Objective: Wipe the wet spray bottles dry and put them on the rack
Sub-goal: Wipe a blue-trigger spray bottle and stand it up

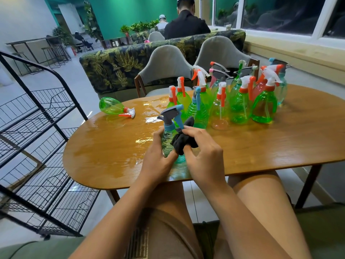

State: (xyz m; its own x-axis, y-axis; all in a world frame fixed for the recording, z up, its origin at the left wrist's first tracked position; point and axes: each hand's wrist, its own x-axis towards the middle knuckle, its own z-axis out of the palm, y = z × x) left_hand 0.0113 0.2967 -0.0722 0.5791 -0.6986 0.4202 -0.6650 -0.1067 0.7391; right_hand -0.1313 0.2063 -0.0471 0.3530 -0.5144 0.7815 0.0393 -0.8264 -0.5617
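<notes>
- Hands meet at lower centre of the frame. The left hand (158,161) wraps the body of a pale teal spray bottle (168,139), which stands upright near the table's near edge. The right hand (203,157) pinches a bunched dark cloth (183,143) against the bottle's right side.
- Wiping looks to be the step in hand.
- Water shines on the wooden table (280,143) around the bottle, so setting it down there would likely wet it again.
- Next, the cloth probably needs to reach the base and trigger. Then the bottle goes left to the black wire rack (46,146).
- Farther off, a fallen green bottle (112,107) lies on its side.
- Upright green bottles (240,105) crowd the far right, seemingly still unwiped.
</notes>
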